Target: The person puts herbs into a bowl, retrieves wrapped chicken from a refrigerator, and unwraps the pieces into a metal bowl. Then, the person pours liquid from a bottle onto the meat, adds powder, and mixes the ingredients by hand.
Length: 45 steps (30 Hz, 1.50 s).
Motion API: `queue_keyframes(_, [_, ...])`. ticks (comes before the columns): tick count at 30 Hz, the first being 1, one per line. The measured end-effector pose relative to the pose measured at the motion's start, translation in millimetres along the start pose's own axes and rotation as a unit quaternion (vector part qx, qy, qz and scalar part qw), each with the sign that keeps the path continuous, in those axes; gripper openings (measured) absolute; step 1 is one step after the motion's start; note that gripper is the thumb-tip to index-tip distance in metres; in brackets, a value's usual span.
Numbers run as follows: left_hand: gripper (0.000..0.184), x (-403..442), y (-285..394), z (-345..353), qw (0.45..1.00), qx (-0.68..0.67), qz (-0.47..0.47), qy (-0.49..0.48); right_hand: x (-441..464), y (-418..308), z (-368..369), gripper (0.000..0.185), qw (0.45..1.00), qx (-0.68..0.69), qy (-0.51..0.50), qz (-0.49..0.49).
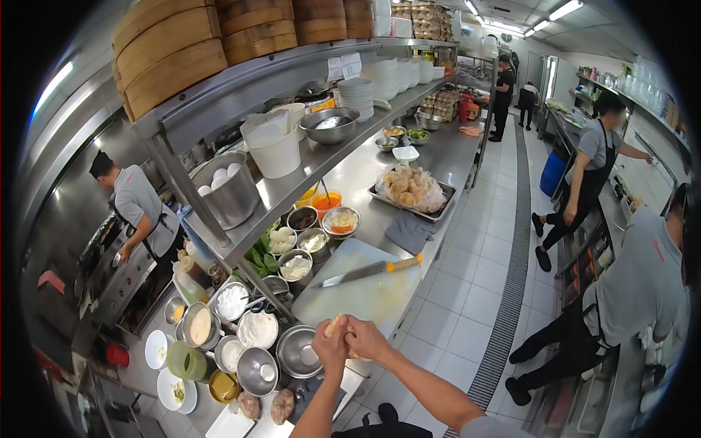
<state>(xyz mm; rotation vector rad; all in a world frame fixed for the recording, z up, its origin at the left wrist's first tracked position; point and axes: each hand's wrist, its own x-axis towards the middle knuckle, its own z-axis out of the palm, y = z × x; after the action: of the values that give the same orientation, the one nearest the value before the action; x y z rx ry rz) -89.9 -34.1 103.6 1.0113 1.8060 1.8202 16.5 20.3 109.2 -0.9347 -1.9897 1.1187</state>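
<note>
My left hand (330,352) and my right hand (367,339) are closed together around a pale yellowish lump (334,325) at the front of the counter. Its kind is unclear, since the fingers cover most of it. Just left of my hands sits a steel bowl (301,352), with a second steel bowl (258,372) beside it. Beyond the hands, a large knife (358,274) with an orange handle lies across a pale cutting board (328,301). Two pinkish-brown lumps, one of them this raw-looking piece (282,406), rest near the front edge.
Several bowls of ingredients, including white powder (258,330), crowd the left side. A bag of tan pieces (409,188) sits on a tray (438,213) near a grey cloth (410,232). A shelf (321,164) runs overhead. Co-workers stand across the aisle (467,292) and at left.
</note>
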Motion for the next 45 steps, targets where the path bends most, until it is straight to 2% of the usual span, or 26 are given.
queue_keyframes(2, [0.036,5,-21,3,0.999,0.034,0.009,-0.031,5,9,-15,0.044,0.996,0.013,-0.078,0.043])
queue_keyframes(4, [0.04,7,-33,-1,0.996,0.067,0.018,-0.06,5,18,-29,0.044,0.994,0.063,-0.085,0.042])
queue_keyframes(6, [0.053,10,-34,-4,0.981,0.002,-0.046,-0.187,7,24,-39,0.045,0.983,0.157,-0.086,0.04])
queue_keyframes(7, [0.053,12,-31,-6,0.982,0.002,-0.047,-0.185,7,25,-40,0.045,0.983,0.158,-0.089,0.041])
queue_keyframes(9, [0.061,20,-25,-6,0.964,0.0,-0.089,-0.251,7,24,-43,0.044,0.988,0.108,-0.097,0.055])
queue_keyframes(10, [0.061,23,-23,-2,0.964,0.0,-0.089,-0.25,8,22,-43,0.044,0.988,0.108,-0.097,0.055])
queue_keyframes(12, [0.058,28,-20,2,0.958,0.146,-0.02,-0.246,7,18,-37,0.043,0.998,-0.031,-0.059,0.008])
queue_keyframes(13, [0.058,32,-15,3,0.958,0.148,-0.023,-0.245,7,26,-31,0.043,0.998,-0.029,-0.061,0.009])
queue_keyframes(15, [0.053,44,-3,9,0.925,0.265,0.003,-0.271,13,48,-20,0.042,0.996,-0.022,0.009,-0.089])
queue_keyframes(18, [0.048,45,-15,23,0.924,0.307,0.002,-0.228,24,46,-21,0.045,0.992,-0.085,0.008,-0.091])
queue_keyframes(22, [0.047,49,-30,33,0.933,0.306,-0.045,-0.186,39,51,-14,0.052,0.984,-0.14,0.016,-0.113])
queue_keyframes(24, [0.048,58,-50,34,0.946,0.221,-0.108,-0.211,44,49,-11,0.057,0.98,-0.162,0.035,-0.107])
queue_keyframes(25, [0.048,59,-46,33,0.946,0.22,-0.111,-0.21,47,50,-9,0.057,0.98,-0.162,0.032,-0.107])
queue_keyframes(28, [0.039,57,-7,24,0.938,0.231,-0.127,-0.226,58,62,3,0.05,0.978,-0.196,0.029,-0.072])
queue_keyframes(30, [0.037,54,24,15,0.935,0.25,-0.057,-0.244,67,71,7,0.032,0.967,-0.214,0.058,-0.125])
queue_keyframes(31, [0.037,52,16,12,0.936,0.25,-0.06,-0.242,69,65,5,0.032,0.967,-0.215,0.055,-0.125])
queue_keyframes(33, [0.043,53,-10,5,0.963,0.009,-0.156,-0.218,71,48,1,0.022,0.992,-0.051,0.099,-0.064])
queue_keyframes(37, [0.055,47,-24,-7,0.963,-0.07,-0.186,-0.182,78,47,3,0.024,0.993,-0.02,0.095,-0.065])
queue_keyframes(39, [0.057,44,-7,-22,0.936,-0.214,-0.21,-0.182,80,47,8,0.024,0.99,0.113,0.074,0.048])
queue_keyframes(41, [0.063,29,9,-40,0.929,-0.266,-0.219,-0.138,78,16,0,0.025,0.973,0.212,0.036,0.086])
queue_keyframes(43, [0.063,8,43,-50,0.887,-0.359,-0.29,-0.021,69,-36,-8,0.028,0.946,0.3,-0.065,0.106])
queue_keyframes(44, [0.063,0,54,-62,0.887,-0.358,-0.29,0.017,63,-53,-7,0.029,0.94,0.294,-0.117,0.124])
queue_keyframes(45, [0.06,-4,64,-72,0.836,-0.466,-0.29,-0.005,59,-67,-1,0.031,0.934,0.286,-0.161,0.138])
